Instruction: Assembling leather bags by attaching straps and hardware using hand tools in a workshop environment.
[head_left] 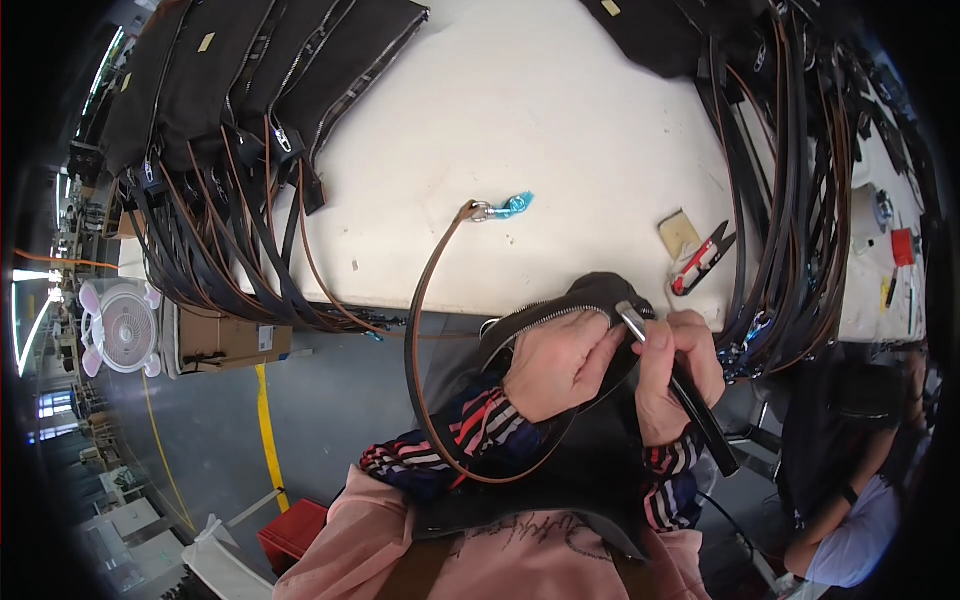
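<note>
My left hand (555,365) is closed on a black bag (590,290) at its open metal zipper, near the table's front edge. My right hand (675,375) grips a long black-handled tool (705,420), whose silver metal tip lies over the bag beside my left fingers. A brown-edged black strap (420,300) loops from the bag onto the white table (450,120), ending in a metal clasp with a light-blue wrapping (512,206). Red-and-black thread snips (700,260) and a small tan pad (678,232) lie just beyond my right hand.
Black bags (340,60) with hanging straps line the left; more bags (650,30) and straps (770,220) hang on the right. A white-and-pink fan (128,328), cardboard box (225,338) and red bin (290,532) stand at lower left. A co-worker's arm (840,510) is at right.
</note>
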